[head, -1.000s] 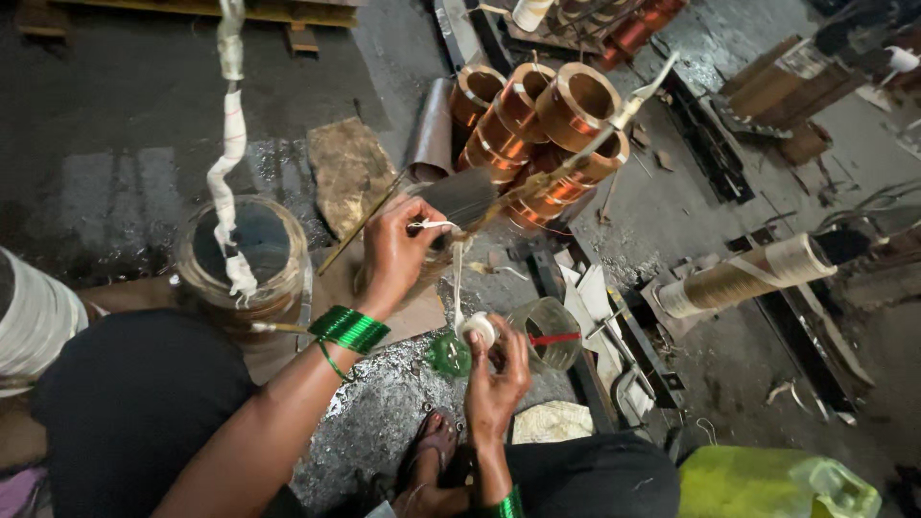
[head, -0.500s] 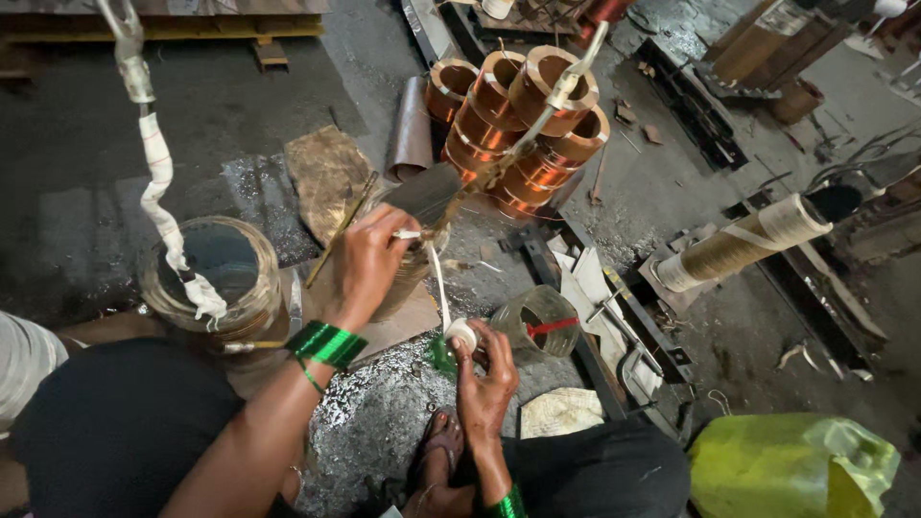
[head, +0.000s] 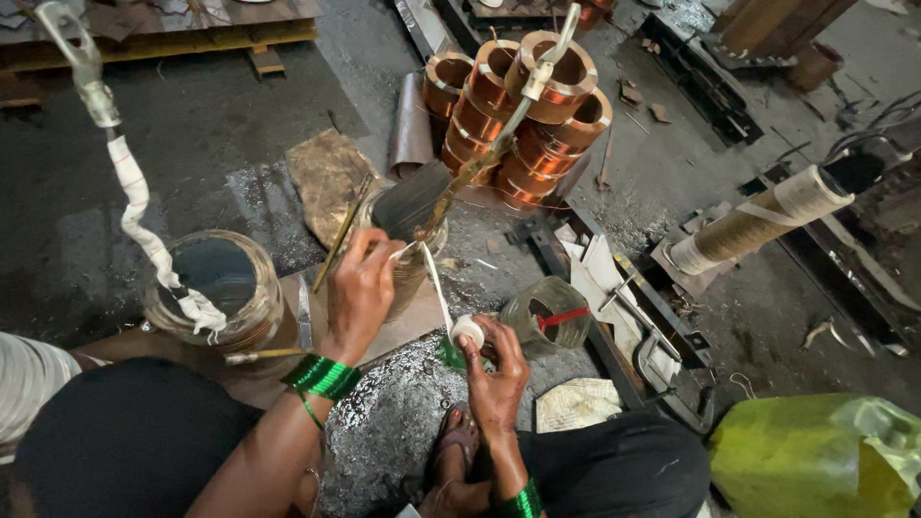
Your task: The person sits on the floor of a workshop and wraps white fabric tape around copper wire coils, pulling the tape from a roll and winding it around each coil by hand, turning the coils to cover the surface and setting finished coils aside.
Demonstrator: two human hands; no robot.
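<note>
My left hand (head: 360, 288), with green bangles at the wrist, pinches the end of a white tape strip (head: 436, 288) against the foot of a copper lead (head: 499, 144) that rises from a dark coil (head: 408, 211). The lead slants up to the right and ends in a metal lug. My right hand (head: 494, 369) holds a small white tape roll (head: 467, 332) just below; the strip runs taut from the roll up to my left fingers. A green object sits under the roll.
A stack of copper coils (head: 523, 105) stands behind. A glass jar (head: 216, 288) with a taped lead is at left, a clear jar (head: 547, 315) with a red band at right. A paper-wrapped tube (head: 758, 221), metal frames and a yellow-green bag (head: 815, 460) lie to the right.
The view has shifted, so the jar and coils sit further right and lower. My hands stay on the lead and tape roll, the strip still stretched between them.
</note>
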